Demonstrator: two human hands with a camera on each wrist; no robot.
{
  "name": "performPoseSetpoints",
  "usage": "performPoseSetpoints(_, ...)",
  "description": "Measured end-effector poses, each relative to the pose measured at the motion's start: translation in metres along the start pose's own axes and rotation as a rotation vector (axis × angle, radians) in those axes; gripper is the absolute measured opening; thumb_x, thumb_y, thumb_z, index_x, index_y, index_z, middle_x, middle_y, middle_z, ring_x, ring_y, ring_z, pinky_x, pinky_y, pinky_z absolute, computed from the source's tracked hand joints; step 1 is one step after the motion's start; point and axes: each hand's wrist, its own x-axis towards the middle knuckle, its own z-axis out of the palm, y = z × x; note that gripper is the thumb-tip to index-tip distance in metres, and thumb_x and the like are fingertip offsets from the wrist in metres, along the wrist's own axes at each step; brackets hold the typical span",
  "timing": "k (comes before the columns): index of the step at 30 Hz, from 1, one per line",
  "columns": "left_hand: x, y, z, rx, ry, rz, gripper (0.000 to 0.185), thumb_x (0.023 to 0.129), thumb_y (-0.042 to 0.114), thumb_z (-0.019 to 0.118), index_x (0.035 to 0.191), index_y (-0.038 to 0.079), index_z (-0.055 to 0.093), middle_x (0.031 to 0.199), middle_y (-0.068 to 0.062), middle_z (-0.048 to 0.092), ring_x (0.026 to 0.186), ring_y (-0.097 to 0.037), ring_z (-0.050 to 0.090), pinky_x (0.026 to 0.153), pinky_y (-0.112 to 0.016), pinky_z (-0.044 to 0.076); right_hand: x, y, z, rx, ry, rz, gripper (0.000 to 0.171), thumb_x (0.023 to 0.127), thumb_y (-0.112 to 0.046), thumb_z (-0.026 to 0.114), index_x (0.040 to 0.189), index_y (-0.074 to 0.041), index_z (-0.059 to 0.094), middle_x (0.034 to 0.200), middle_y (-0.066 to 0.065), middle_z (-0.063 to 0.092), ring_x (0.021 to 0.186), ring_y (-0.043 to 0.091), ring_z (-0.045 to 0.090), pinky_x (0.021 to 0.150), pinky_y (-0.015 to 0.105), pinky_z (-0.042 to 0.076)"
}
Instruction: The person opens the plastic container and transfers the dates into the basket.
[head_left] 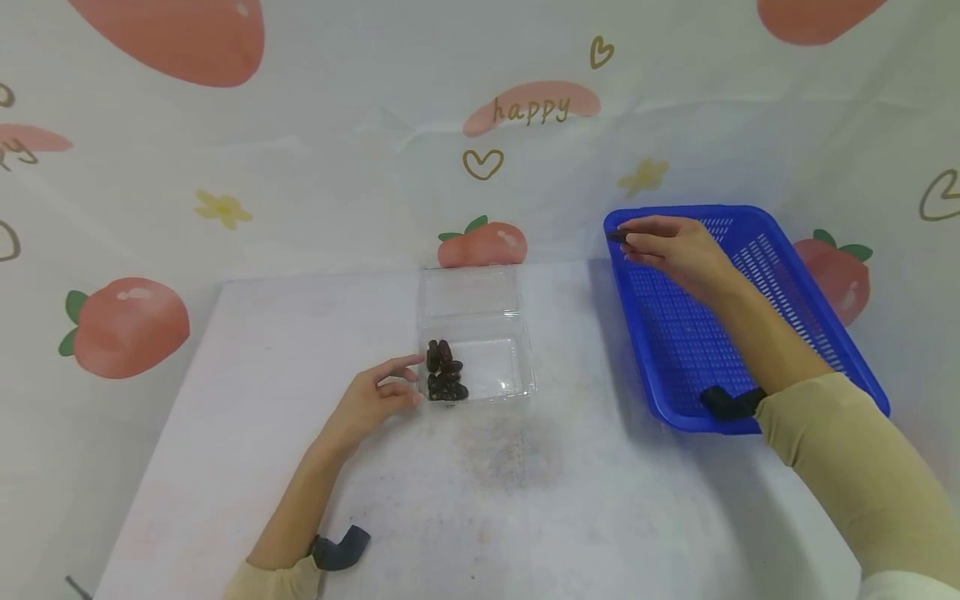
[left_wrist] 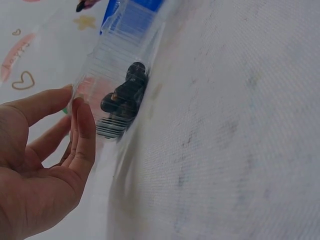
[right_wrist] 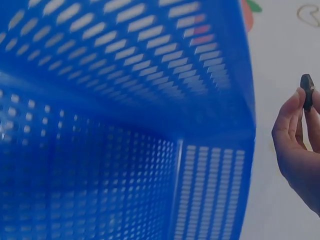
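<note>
A clear plastic clamshell box stands open mid-table with several dark dates in its left end. My left hand rests on the table with its fingertips touching the box's left wall; the fingers are relaxed and hold nothing, as the left wrist view shows beside the dates. My right hand is raised over the far left corner of the blue perforated basket and pinches one dark date between thumb and fingers. The right wrist view shows that date at the fingertips.
The white table carries a greyish stain in front of the box. A strawberry-print cloth hangs behind and at both sides. The basket sits at the table's right edge, and no fruit shows on its visible floor.
</note>
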Motion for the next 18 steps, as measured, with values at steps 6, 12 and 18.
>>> performPoseSetpoints(6,0.000,-0.001,0.000,0.000,0.004,-0.002,0.059,0.089,0.006,0.074,0.144,0.011,0.052,0.120,-0.018,0.051,0.091,-0.014,0.065,0.081,-0.024,0.053,0.002,0.006,-0.020,0.050,0.011,-0.005,0.029,0.094,-0.006,0.067,0.122,0.001,0.066,0.112,0.007,0.070,0.104,0.017,0.067,0.088,0.026,0.055)
performPoseSetpoints(12,0.001,-0.001,-0.001,0.005,0.001,-0.008,0.059,0.089,0.008,0.074,0.144,0.012,0.052,0.122,-0.018,0.051,0.093,-0.015,0.066,0.082,-0.025,0.053,0.006,0.013,-0.035,0.087,0.035,0.006,0.020,0.094,-0.002,0.066,0.114,0.000,0.069,0.109,0.006,0.070,0.101,0.016,0.068,0.087,0.026,0.056)
performPoseSetpoints(18,0.001,0.000,-0.001,-0.004,0.002,-0.005,0.059,0.089,0.006,0.074,0.144,0.010,0.052,0.121,-0.018,0.051,0.090,-0.014,0.065,0.080,-0.024,0.053,0.014,0.025,-0.045,0.112,0.048,0.026,0.017,0.095,0.001,0.062,0.109,0.000,0.072,0.105,0.006,0.072,0.097,0.015,0.070,0.087,0.026,0.056)
